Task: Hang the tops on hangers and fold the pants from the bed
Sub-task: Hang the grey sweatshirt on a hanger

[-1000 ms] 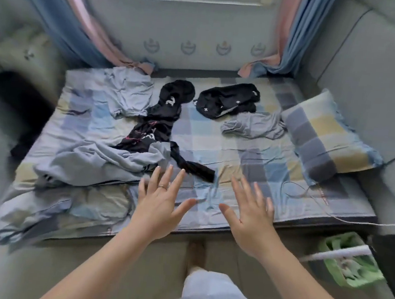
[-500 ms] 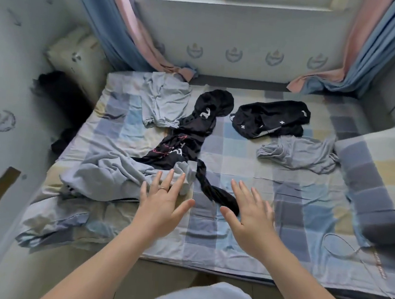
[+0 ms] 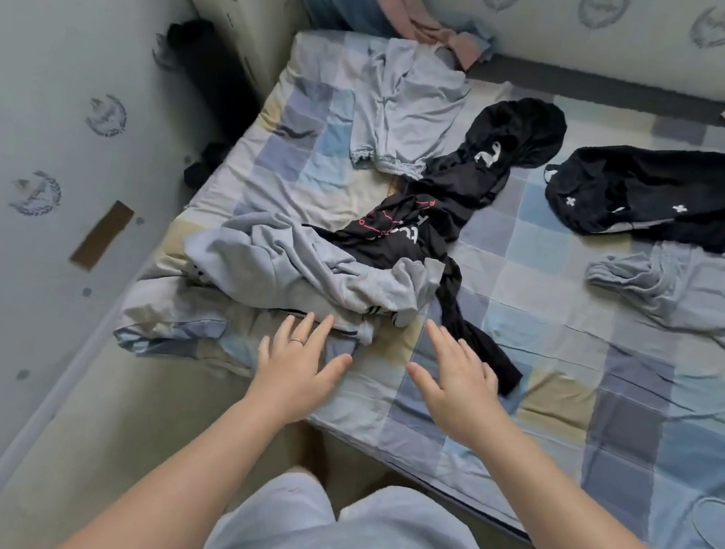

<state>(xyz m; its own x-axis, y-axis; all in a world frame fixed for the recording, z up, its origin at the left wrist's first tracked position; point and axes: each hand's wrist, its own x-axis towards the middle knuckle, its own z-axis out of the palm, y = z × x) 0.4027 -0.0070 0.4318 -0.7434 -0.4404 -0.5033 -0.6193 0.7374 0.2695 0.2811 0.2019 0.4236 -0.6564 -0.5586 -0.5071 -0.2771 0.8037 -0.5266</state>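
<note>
Checked bedding is covering the bed point(image 3: 569, 320) across the centre and right of the frame. A black top point(image 3: 443, 202) is lying along a diagonal, hood pointing upper right, its lower end running under a crumpled grey garment point(image 3: 290, 267) at centre left. The left hand point(image 3: 299, 365) and right hand point(image 3: 456, 380) are hovering released, fingers spread, just below that heap.

Quick count on the bed point(image 3: 545, 336): 3 pale grey garments point(image 3: 407, 110) point(image 3: 307, 273) point(image 3: 682, 292), 2 black garments point(image 3: 438, 202) point(image 3: 652, 191), 5 pieces total. Plus 2 hands, left hand point(image 3: 299, 365) and right hand point(image 3: 456, 385), 1 ring point(image 3: 296, 341), 1 cushion point(image 3: 241, 1).
</note>
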